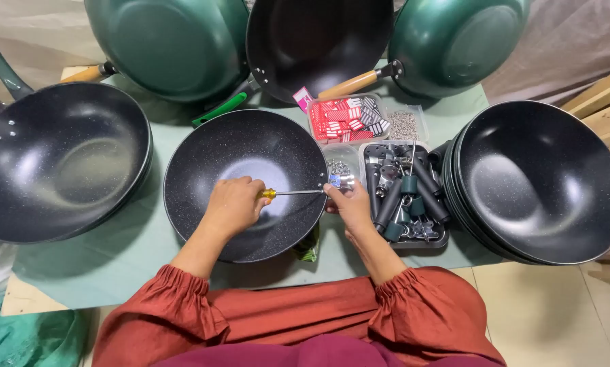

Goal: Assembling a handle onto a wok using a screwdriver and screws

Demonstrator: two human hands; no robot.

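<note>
Green cloth covers the counter (148,251), where a black speckled non-stick wok (247,194) sits centred among other woks. Left hand (233,204) has its grip clenched on a yellow-handled screwdriver (291,193) pointing at the rim; right hand (349,200) pinches the small metal fitting (339,181) there. Keeping the shaft square to the screw seems wise.

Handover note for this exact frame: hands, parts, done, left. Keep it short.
Left hand: grips the yellow-handled screwdriver, shaft lying across the wok towards its right rim.
Right hand: at that rim, pinching a small metal part against the screwdriver tip; which part, I cannot tell.
Parts: tray of handles right of the wok, small tub of screws behind the right hand, tub of red and white tags further back.
Done: this wok has no handle on it.
Left: handle fixing at the rim looks in progress; stack of bare woks on the right.
</note>
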